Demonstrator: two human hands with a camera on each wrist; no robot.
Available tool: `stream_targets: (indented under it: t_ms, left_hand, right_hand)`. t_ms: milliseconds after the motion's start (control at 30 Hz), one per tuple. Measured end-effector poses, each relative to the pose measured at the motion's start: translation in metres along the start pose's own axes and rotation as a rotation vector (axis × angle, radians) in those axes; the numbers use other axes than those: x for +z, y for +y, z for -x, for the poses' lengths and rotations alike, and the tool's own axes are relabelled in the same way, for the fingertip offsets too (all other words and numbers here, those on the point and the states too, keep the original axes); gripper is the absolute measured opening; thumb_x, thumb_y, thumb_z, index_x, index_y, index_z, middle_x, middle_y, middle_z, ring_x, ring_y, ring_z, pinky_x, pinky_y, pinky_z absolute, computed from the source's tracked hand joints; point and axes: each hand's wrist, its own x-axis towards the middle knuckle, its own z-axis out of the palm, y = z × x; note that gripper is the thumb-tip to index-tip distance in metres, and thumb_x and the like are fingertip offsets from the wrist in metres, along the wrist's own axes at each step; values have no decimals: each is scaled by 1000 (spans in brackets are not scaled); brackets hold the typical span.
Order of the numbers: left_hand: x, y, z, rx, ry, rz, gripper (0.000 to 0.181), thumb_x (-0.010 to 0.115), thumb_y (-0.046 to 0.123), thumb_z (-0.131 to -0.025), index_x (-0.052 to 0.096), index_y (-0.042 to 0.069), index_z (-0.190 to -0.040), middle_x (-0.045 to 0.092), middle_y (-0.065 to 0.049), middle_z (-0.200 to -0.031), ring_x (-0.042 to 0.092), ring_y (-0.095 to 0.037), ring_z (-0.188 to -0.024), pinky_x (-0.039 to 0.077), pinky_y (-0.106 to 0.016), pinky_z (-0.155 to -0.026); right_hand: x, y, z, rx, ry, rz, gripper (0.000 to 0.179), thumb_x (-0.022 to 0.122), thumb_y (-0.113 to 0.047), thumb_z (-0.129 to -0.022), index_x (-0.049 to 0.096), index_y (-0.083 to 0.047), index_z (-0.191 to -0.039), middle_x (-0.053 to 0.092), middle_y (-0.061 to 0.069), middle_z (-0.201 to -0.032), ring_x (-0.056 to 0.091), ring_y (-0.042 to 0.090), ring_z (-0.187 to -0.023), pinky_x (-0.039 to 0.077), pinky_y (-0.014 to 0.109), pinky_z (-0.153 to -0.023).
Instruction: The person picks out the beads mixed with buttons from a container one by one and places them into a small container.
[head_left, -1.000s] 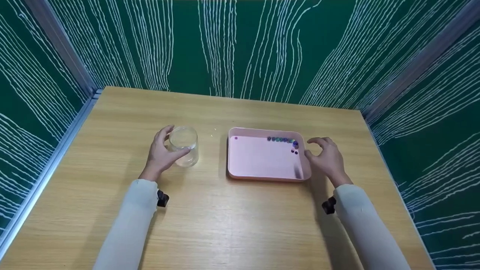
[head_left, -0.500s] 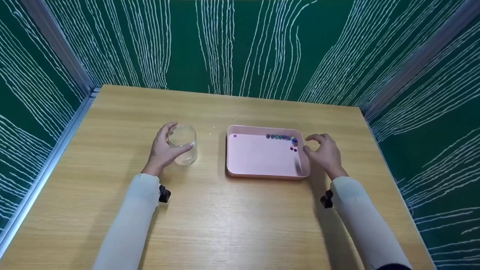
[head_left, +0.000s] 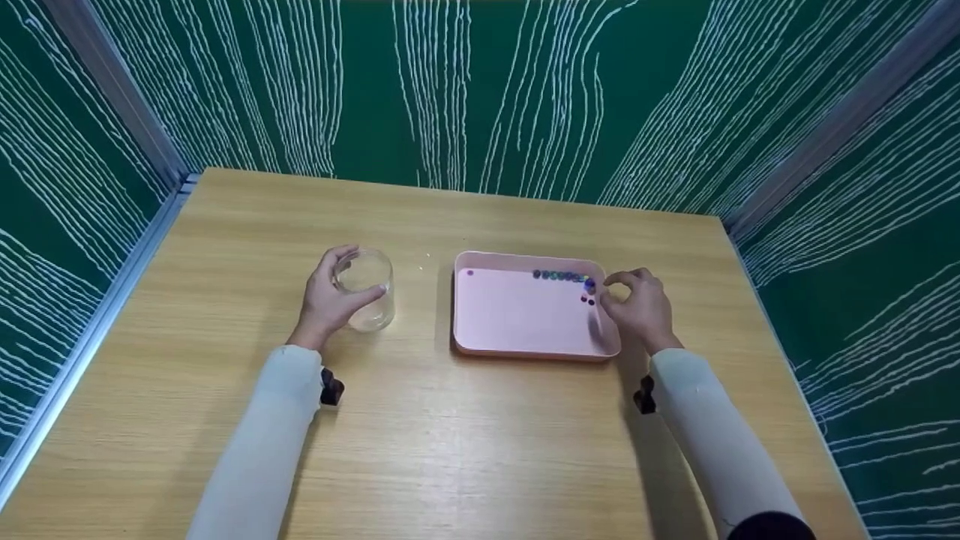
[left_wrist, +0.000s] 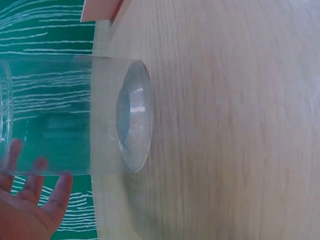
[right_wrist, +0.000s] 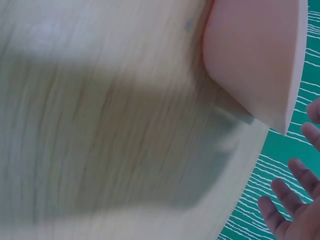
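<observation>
A clear, see-through jar (head_left: 373,313) stands upright on the table, left of the tray. My left hand (head_left: 324,304) holds it from its left side, thumb across the front. In the left wrist view, fingertips touch the wall of the jar (left_wrist: 65,110), and no contents show. Small shiny coloured beads (head_left: 560,276) line the far right corner of a shallow pink tray (head_left: 525,319); one pink bead (head_left: 470,273) sits at its far left. My right hand (head_left: 643,309) hovers at the tray's right rim, thumb and index finger apart, with nothing visible between them.
The wooden table (head_left: 420,435) reaches back to green walls (head_left: 375,90) with white wavy lines. A few tiny pale specks (head_left: 428,256) lie between jar and tray. Metal frame posts (head_left: 135,105) stand at the corners.
My right hand has moved slightly left, its fingertips now over the tray's right rim. The left hand stays on the jar. The beads and tray have not moved.
</observation>
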Motion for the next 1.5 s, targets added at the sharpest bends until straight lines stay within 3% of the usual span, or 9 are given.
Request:
stream_targets:
  t_ms: [267, 500, 700, 833, 1033, 1167, 1500]
  left_hand:
    - [-1, 4, 2, -6, 17, 23, 73, 78, 29, -63, 41, 17, -124, 47, 2, -127, 33, -20, -125, 21, -46, -105]
    - [0, 1, 1, 1, 27, 47, 70, 77, 28, -63, 41, 20, -123, 48, 3, -126, 35, -20, -123, 21, -47, -104]
    - [2, -3, 0, 29, 49, 91, 71, 78, 26, -62, 43, 15, -123, 49, 0, -125, 40, -20, -116, 25, -48, -101]
    - [5, -15, -8, 57, 52, 109, 72, 79, 27, -61, 43, 17, -123, 49, 3, -125, 41, -22, -117, 24, -51, -101]
    - [6, -7, -4, 54, 43, 136, 69, 78, 21, -63, 43, 14, -122, 50, -1, -125, 40, -28, -117, 26, -46, -101]
    - [6, -9, -4, 52, 42, 124, 69, 77, 22, -64, 43, 15, -123, 49, -1, -125, 41, -24, -116, 27, -46, -101]
    - [6, -11, -5, 72, 66, 130, 70, 78, 20, -63, 42, 11, -124, 50, -3, -123, 43, -20, -113, 29, -43, -100]
  right_hand:
    - [7, 0, -4, 6, 13, 48, 27, 63, -37, -76, 62, -24, -99, 43, 6, -105, 35, 27, -98, 40, 43, -78]
    - [10, -1, -8, 29, 3, 66, 27, 61, -39, -77, 61, -26, -100, 41, 5, -99, 35, 26, -94, 36, 36, -71]
    - [14, 2, -11, 4, 12, 78, 24, 59, -38, -78, 62, -26, -98, 42, 5, -94, 35, 25, -90, 34, 35, -68]
    - [16, 4, -14, 11, 5, 79, 24, 59, -37, -78, 62, -25, -98, 42, 5, -95, 35, 25, -89, 33, 35, -68]
    - [20, 4, -18, 72, -39, 64, 23, 60, -36, -77, 62, -26, -98, 40, 6, -100, 35, 26, -92, 34, 35, -69]
    - [23, 4, -20, 116, -60, 44, 25, 65, -36, -74, 63, -26, -97, 39, 5, -101, 34, 26, -94, 36, 37, -72]
    - [27, 1, -25, 85, -51, 111, 28, 68, -36, -71, 63, -25, -96, 39, 5, -98, 34, 26, -91, 33, 36, -69]
